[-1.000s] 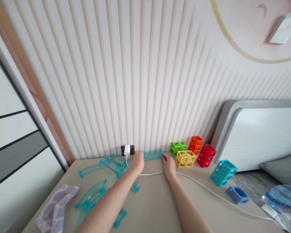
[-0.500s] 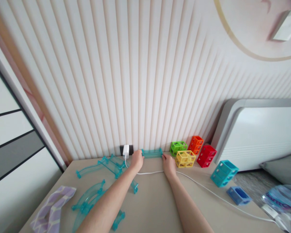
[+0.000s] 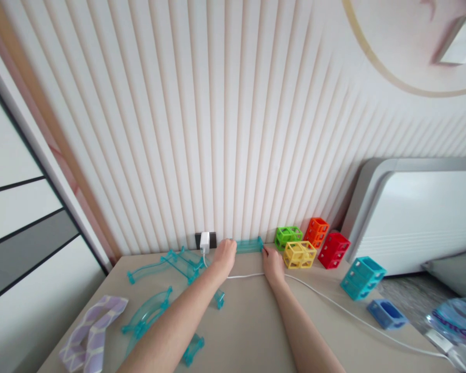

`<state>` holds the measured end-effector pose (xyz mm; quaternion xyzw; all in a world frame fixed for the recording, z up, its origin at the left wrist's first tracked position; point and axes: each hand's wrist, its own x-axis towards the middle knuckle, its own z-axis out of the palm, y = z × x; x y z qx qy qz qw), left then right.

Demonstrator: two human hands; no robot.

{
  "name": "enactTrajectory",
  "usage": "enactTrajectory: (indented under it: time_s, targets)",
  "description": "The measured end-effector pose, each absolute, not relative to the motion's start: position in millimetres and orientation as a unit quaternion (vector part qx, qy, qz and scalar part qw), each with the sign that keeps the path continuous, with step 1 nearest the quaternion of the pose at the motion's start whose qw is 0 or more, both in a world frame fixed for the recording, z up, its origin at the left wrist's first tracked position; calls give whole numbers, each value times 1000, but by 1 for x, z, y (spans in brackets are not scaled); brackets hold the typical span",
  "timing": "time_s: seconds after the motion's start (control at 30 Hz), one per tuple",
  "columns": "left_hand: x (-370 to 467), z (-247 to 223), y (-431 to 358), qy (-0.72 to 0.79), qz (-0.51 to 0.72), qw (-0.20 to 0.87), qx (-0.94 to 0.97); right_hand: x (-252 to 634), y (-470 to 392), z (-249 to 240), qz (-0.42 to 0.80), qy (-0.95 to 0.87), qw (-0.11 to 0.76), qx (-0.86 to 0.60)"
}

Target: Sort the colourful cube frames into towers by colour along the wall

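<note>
Beige surface (image 3: 248,321), far edge at ribbed wall: your left hand (image 3: 224,257) and right hand (image 3: 272,263) pinch teal track piece (image 3: 249,245) by its ends. White cable (image 3: 334,305) beneath wrists; may snag.

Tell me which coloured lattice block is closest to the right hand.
The yellow plastic lattice block, just beside the right hand; green, orange, red and teal ones lie farther.
</note>
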<state>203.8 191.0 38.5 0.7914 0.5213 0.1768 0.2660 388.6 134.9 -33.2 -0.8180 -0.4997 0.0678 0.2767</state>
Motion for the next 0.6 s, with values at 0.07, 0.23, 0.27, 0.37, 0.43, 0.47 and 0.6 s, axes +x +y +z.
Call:
enactTrajectory:
  time_s: [0.07,0.23,0.27,0.37,0.43,0.47,0.6]
  targets:
    - [200,50,183,495,191,241,813,387,134,-34,54,-503,285,-814]
    - [142,81,149,407,263,193,853,383,128,-33,1,-517,321,-794]
    - [122,84,140,394,279,184,856,382,126,-32,-11,-521,333,-786]
    - [53,79,111,368,360,116,849,379,121,-30,-39,-537,374,-755]
    - [9,65,94,361,434,42,825,374,116,-28,-50,-551,402,-730]
    - [-11,57,87,359,451,17,817,370,112,-27,-53,-559,416,-715]
    - [-63,32,62,324,476,-44,817,346,84,-27,-57,-605,457,-650]
